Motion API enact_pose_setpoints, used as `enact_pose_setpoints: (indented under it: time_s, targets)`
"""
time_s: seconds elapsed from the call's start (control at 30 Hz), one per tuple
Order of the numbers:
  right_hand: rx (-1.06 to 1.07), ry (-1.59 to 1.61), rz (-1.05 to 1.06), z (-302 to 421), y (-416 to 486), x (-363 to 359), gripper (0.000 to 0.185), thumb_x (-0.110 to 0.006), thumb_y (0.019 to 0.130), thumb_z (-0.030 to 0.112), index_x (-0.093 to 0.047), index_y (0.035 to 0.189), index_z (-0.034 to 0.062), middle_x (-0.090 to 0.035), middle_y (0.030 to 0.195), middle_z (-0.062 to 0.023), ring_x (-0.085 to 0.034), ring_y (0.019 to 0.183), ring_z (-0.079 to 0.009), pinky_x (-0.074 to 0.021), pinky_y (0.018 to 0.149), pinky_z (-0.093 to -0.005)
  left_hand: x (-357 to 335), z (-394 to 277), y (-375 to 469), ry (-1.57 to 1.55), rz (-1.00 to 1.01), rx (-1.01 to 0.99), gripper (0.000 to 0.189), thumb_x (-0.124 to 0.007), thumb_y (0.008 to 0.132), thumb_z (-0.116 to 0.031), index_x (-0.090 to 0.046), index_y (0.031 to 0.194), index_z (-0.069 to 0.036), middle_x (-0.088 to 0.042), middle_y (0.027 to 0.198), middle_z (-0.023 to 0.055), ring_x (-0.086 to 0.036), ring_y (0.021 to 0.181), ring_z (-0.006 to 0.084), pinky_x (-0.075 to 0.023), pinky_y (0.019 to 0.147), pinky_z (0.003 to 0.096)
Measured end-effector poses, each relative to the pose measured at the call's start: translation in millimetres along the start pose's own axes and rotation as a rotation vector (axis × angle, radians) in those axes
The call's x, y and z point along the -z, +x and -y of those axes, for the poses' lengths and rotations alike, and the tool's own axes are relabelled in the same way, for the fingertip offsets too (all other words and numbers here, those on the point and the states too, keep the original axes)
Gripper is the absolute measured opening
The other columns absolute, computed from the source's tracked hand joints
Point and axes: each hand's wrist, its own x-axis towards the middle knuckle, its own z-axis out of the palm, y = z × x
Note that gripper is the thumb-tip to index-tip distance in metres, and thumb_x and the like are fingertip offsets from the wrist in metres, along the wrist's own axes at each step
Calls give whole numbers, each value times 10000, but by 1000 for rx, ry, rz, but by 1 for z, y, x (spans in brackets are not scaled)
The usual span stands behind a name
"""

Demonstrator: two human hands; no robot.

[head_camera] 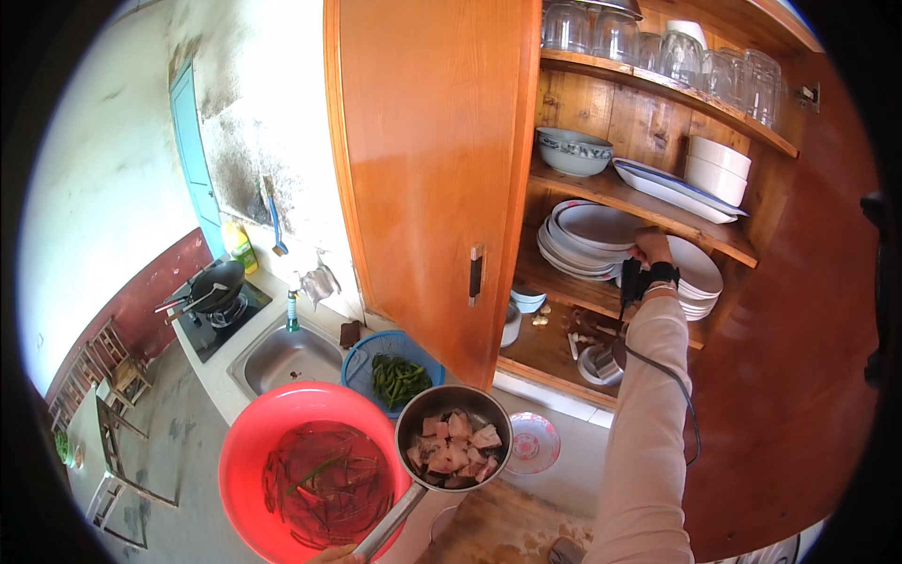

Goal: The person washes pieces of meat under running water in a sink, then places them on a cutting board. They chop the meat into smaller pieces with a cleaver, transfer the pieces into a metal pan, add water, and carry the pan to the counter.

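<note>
My left hand, mostly cut off by the bottom edge, grips the handle of a metal saucepan. Chunks of raw meat or fish lie in the pan, which is held beside a red plastic basin. Inside the cupboard, my right hand reaches to the rim of a stack of white plates. Its fingers are bent at that rim, and whether they pinch a plate is hard to see. Right of this hand is a second plate stack. A black strap device with a cable is on my right wrist.
Water and long green vegetable pieces fill the basin. Behind it are a blue basket of green peppers, a steel sink and a wok. An open cupboard door stands left of the shelves. A patterned plate and wooden board lie below.
</note>
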Motion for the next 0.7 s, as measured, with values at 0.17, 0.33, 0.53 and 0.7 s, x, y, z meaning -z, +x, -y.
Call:
enact_pose_setpoints:
  time_s: [0.17,0.33,0.53,0.7]
  targets:
    - [75,641,-156,12,-14,2,280,-527,918,192,-615,678,77,-598,611,-65,-585,482,-159,-465,425,-325,0,13,-3,-82,8,-71,284,-537,994,-439,-486,978,-161,-426,651,-19,-337,415,72,-260,365,234]
    - [147,363,-64,7,-57,31,231,-531,922,156,-624,737,53,-642,709,-71,-590,550,-138,-483,468,-268,11,40,-23,-84,5,-55,183,-572,1007,-230,-444,973,-104,-397,658,-15,-334,463,65,-272,403,232]
    - [-143,707,-130,13,-204,64,186,-500,948,161,-588,999,6,-683,800,-98,-641,634,-140,-497,482,-239,30,71,-53,-122,173,-85,227,-559,1013,-280,-442,961,-93,-373,625,-29,-304,415,59,-264,384,245]
    - [-154,794,-235,-8,-401,61,202,-502,930,114,-602,988,-52,-662,783,-119,-638,603,-162,-509,467,-260,34,99,-63,-98,255,-100,155,-504,1036,-221,-443,1103,-96,-369,652,-28,-314,430,51,-272,393,226]
